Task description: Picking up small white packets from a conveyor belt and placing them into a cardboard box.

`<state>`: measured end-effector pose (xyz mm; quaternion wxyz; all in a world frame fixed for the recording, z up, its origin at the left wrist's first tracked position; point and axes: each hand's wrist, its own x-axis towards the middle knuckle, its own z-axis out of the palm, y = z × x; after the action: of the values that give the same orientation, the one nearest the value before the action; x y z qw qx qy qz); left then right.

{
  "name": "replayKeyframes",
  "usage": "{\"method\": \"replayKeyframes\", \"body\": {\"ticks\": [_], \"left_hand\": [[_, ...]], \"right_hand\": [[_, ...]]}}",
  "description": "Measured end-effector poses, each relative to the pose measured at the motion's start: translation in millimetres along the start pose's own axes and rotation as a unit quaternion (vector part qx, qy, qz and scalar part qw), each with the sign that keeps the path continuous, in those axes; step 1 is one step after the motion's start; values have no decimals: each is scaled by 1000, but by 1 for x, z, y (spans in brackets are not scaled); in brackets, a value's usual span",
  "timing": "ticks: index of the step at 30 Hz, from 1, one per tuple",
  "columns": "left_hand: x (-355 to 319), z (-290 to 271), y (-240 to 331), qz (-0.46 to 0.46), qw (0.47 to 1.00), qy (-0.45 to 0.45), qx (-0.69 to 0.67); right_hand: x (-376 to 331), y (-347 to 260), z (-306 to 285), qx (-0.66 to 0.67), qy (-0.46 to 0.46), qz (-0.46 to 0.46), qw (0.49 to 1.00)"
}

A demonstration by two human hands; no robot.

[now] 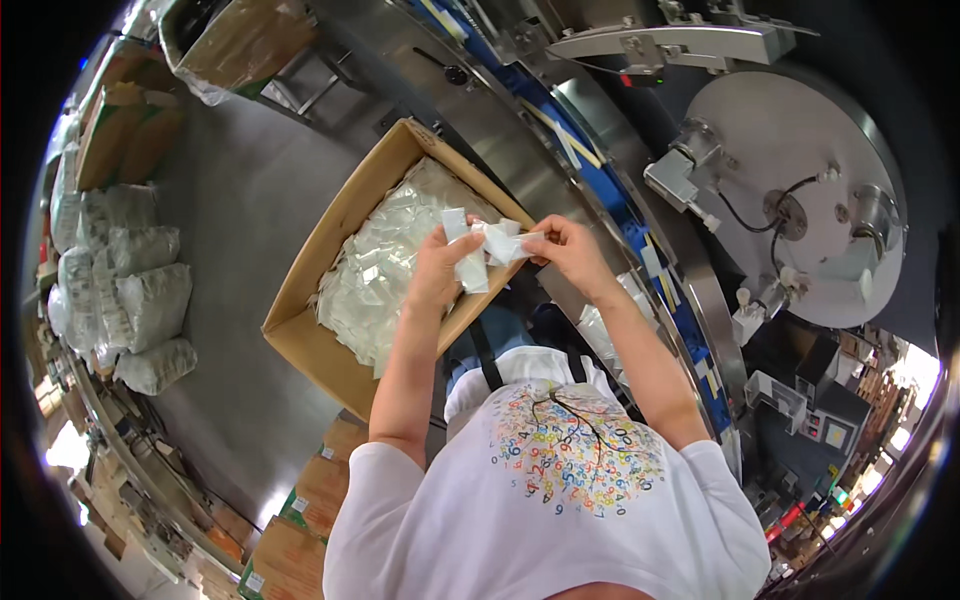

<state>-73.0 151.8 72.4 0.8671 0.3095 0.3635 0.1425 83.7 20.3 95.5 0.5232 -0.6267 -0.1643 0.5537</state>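
An open cardboard box (300,345) stands in front of me, filled with a heap of small clear-and-white packets (385,265). Over its right side, my left hand (440,262) is closed around several white packets (470,270), which fan out between its thumb and fingers. My right hand (572,250) pinches the end of another white packet (528,240) just to the right of those. The two hands are close together, with the packets bridging the space between them. Part of the left hand's fingers is hidden behind the packets.
To my right runs a machine with a blue conveyor (625,220) carrying thin pale strips, beside a large round metal disc (800,200). Stuffed clear bags (150,300) are piled at the far left. Brown cartons (300,540) are stacked at the lower left.
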Motion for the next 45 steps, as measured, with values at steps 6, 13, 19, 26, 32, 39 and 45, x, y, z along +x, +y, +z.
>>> {"method": "replayKeyframes", "body": {"ticks": [6,13,19,26,32,39,45], "left_hand": [[19,61,-47,-20,993,-74,85],[27,81,-113,11,990,-67,124],[12,111,-120,-105,979,-129,117],[9,120,-134,-95,969,-166,157],[11,121,-131,-107,979,-77,155],[5,128,-134,-71,961,-61,259],[11,121,-121,-80,975,-35,203]], "right_hand": [[-40,35,-51,-133,177,-54,974],[-115,113,-127,-104,419,1,902],[-127,154,-182,-562,585,26,584],[-118,101,-127,11,323,13,946],[-114,131,-157,176,470,54,863],[-106,117,-106,-131,372,3,919],[-68,102,-153,-174,497,-42,849]]}}
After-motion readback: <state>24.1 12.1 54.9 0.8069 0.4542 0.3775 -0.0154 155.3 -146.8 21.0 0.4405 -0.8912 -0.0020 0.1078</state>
